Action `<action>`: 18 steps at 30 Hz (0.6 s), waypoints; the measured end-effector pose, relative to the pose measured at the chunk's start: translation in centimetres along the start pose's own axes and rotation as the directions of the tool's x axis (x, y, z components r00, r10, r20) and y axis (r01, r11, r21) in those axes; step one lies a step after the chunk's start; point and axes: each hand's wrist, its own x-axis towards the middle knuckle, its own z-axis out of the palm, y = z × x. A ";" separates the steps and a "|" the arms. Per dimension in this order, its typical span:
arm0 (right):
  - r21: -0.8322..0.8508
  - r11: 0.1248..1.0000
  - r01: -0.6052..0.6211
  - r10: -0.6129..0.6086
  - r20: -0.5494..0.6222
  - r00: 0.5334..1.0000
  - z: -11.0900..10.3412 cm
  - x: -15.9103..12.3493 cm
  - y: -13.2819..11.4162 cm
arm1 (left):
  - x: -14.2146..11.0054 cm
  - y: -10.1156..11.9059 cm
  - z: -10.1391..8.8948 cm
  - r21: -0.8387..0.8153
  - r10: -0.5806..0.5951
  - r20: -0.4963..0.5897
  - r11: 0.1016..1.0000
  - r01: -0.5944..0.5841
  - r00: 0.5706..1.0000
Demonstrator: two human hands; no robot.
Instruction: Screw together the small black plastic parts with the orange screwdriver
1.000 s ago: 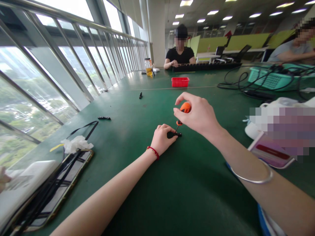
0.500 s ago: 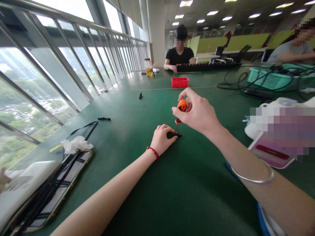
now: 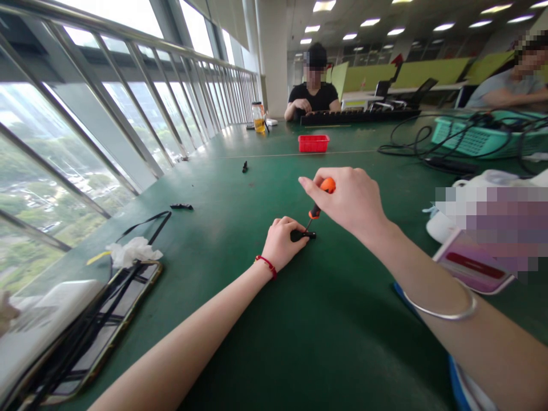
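My left hand (image 3: 282, 240) pinches a small black part (image 3: 303, 234) against the green tabletop. What kind of part it is I cannot make out. Above it, my right hand (image 3: 349, 197) is closed around the orange and black handle of a screwdriver (image 3: 315, 210), with the thumb stretched out to the left. The screwdriver leans to the right, and its thin shaft reaches down to the black part. Most of the right fingers are hidden behind the hand.
Further off stands a red tray (image 3: 314, 144). Small black pieces (image 3: 181, 206) lie to the left. A phone-like black-framed object (image 3: 124, 308) with straps is at lower left. A teal basket (image 3: 471, 137) with cables stands at right. Across the table (image 3: 240, 354) sits another person (image 3: 314, 94).
My right hand has shifted slightly right and turned, and the screwdriver handle now tilts more to the right. The left hand has stayed still. The person opposite has raised a hand.
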 end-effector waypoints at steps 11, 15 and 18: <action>0.026 1.000 0.004 -0.005 0.053 0.999 -0.1 0.1 0.1 | 0.0 0.1 0.0 0.001 -0.004 0.003 1.000 0.004 1.000; 0.055 0.998 0.011 -0.015 0.065 0.998 -0.2 0.0 0.0 | 0.0 0.1 -0.1 0.013 -0.006 0.006 1.000 0.006 1.000; 0.067 0.998 0.000 -0.005 0.071 0.997 -0.3 0.0 -0.1 | 0.0 0.1 -0.1 0.015 -0.005 0.009 1.000 0.005 1.000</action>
